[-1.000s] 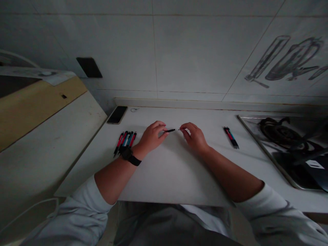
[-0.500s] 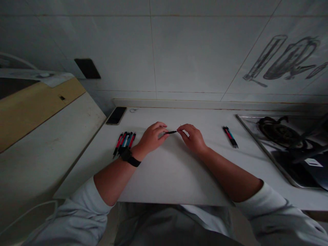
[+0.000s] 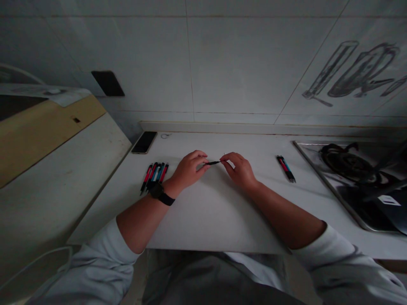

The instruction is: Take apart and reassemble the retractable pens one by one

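Observation:
My left hand [image 3: 190, 168] is closed, its thumb and fingertips pinching one end of a slim black pen [image 3: 213, 163]. At the other end of the pen, the thumb and forefinger of my right hand [image 3: 238, 169] are pressed together around the tip. The pen lies nearly level above the white countertop [image 3: 210, 216]; its ends are hidden by my fingers. Beside my left wrist, several red, blue and black pens [image 3: 155, 173] rest side by side, partly covered by my watch [image 3: 157, 191]. Off to the right of my right hand are red, blue and black pens [image 3: 285, 168] lying together.
A phone [image 3: 144, 142] lies at the back left, with a small ring-shaped item [image 3: 165, 136] beside it. A gas stove [image 3: 337, 169] borders the right side. A large white box-like cabinet [image 3: 63, 169] stands at the left, and a tiled wall [image 3: 235, 67] rises behind.
The hands and the black pen stay almost where they were. The whole view has shifted very slightly.

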`<state>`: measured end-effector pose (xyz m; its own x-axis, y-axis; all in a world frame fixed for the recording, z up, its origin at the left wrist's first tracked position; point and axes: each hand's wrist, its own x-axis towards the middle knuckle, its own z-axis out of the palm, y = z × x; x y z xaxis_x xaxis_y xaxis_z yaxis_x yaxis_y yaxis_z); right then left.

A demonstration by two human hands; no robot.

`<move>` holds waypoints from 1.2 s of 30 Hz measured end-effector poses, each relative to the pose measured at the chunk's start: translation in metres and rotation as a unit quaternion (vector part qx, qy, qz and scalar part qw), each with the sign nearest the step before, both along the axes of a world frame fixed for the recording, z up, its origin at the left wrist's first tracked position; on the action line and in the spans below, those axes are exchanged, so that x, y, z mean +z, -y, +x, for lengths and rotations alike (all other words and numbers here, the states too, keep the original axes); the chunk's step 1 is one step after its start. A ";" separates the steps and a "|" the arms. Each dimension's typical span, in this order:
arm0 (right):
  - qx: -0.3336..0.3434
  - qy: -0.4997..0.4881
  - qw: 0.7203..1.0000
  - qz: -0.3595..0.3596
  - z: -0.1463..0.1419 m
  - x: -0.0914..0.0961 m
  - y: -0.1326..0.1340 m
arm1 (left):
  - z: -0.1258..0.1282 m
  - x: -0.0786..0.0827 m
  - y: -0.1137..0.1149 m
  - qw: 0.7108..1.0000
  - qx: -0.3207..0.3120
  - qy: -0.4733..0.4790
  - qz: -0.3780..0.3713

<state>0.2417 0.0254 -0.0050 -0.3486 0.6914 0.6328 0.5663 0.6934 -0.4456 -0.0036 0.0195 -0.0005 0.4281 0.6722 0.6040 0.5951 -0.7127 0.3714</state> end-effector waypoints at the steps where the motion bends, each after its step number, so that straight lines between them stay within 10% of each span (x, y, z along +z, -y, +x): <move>1: -0.001 0.002 1.000 0.000 0.000 0.000 0.000 | 0.000 0.000 0.000 1.000 0.000 -0.001 0.001; 30: -0.019 -0.037 0.999 -0.016 0.012 0.013 -0.004 | 0.001 -0.003 -0.001 0.999 -0.034 -0.019 -0.006; 36: -0.069 0.175 0.981 -0.044 0.034 0.006 -0.025 | 0.002 -0.001 0.000 0.999 -0.026 -0.019 -0.009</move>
